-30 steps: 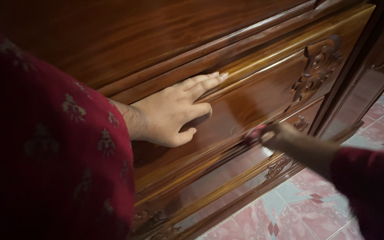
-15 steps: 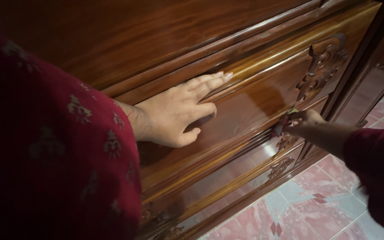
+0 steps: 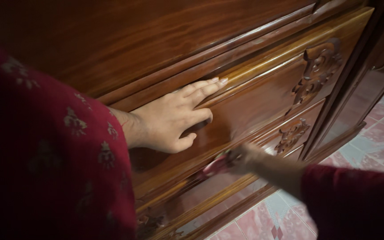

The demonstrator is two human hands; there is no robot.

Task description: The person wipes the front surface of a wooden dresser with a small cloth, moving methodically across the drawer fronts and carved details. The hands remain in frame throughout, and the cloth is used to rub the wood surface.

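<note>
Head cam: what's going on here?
A person in a dark red patterned sleeve faces a carved wooden cabinet. The left hand lies flat on the upper drawer front, fingertips at its top edge. The right hand, motion-blurred, presses a pinkish cloth against the moulding below that drawer. Pink patterned floor tiles show beneath.

My left hand (image 3: 170, 120) and right hand (image 3: 245, 158) are bare; both arms wear long dark-red sleeves (image 3: 58, 142), the left one patterned with small pale motifs.
</note>
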